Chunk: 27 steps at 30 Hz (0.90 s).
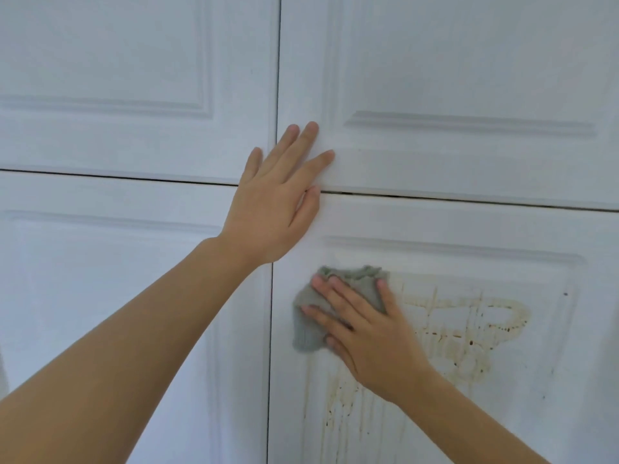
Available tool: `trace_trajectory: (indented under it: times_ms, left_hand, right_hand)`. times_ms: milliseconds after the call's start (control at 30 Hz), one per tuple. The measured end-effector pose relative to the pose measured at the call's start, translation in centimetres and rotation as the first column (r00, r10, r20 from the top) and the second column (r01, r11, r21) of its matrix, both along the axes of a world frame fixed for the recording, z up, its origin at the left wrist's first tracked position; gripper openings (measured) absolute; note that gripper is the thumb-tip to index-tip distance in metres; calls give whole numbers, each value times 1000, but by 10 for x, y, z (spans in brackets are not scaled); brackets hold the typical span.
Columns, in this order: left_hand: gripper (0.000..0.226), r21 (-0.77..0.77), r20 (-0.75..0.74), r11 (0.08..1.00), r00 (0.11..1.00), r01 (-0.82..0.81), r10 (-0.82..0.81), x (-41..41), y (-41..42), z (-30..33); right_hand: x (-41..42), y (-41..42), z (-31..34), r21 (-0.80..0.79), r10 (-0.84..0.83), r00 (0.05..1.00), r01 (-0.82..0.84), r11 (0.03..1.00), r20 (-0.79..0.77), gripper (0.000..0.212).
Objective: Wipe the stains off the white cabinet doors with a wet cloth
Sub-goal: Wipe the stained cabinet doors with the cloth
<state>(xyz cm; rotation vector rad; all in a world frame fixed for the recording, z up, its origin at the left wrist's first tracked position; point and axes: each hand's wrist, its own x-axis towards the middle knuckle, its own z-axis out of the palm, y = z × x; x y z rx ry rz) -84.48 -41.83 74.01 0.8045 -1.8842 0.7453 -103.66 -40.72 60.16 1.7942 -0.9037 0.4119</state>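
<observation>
Four white panelled cabinet doors fill the view. The lower right door (469, 222) carries yellow-brown stains (469, 329) with dark specks and drip streaks running down its panel. My right hand (365, 326) presses a crumpled grey-green cloth (308, 329) flat against the upper left of that panel, fingers spread and straight over the cloth. My left hand (278, 199) lies flat with straight fingers where the four doors meet, fingertips on the upper right door (469, 78).
The upper left door (117, 61) and lower left door (100, 279) show no marked stains. Narrow dark gaps run between the doors. Drip streaks (335, 406) continue below the cloth toward the bottom edge of the view.
</observation>
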Motion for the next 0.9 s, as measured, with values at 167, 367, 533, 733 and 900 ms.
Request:
trace_trajectory:
  times_ms: [167,367,533,733,900]
  left_hand:
    - [48,22,7,1000,1000,6,-6,1,2,0]
    - [49,29,23,1000,1000,6,-7,6,3,-1]
    - [50,50,-1,999,1000,5,-5,2,5,-3]
    - [49,50,-6,999,1000,8,-8,1,5,-4]
    - [50,28,-30,999,999,22,-21,-2,7,-2]
  right_hand:
    - [25,-2,51,-83,72,963,-52,995,261,55]
    - [13,4,-42,9,-22,995,21,1000,96,72]
    - [16,3,5,-60,56,988,-48,997,146,69]
    - [32,3,5,-69,117,950,-102,992,289,55]
    - [15,1,10,-42,148,974,-143,989,172,56]
